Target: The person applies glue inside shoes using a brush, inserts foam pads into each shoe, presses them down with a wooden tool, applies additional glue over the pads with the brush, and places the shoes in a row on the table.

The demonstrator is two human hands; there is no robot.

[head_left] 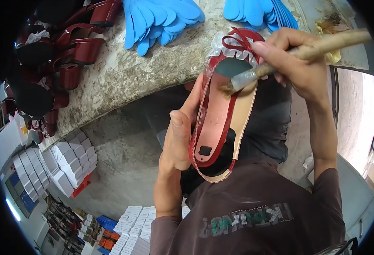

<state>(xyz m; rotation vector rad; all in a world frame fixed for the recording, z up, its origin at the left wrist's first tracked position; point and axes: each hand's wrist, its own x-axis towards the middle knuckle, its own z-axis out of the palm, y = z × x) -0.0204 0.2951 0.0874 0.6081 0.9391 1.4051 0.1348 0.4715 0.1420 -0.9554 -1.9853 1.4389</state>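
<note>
Head: stained worktable (114, 78), stacked boxes (74, 157), left grip (178, 136) on shoe (214, 117), right grip (299, 66) on brush (244, 79)

You have one red ruffled shoe (214, 121), one wooden-handled brush (264, 70) centre, two blue insole piles (163, 21) top, several dark-red heeled shoes (85, 52) upper left

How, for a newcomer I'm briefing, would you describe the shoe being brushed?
Find the stained worktable, then the left hand at its near edge. It holds a red shoe with a bow and white ruffle. Unlike the other shoes grouped on the table's left, this one has a brush on its pink insole.
</note>
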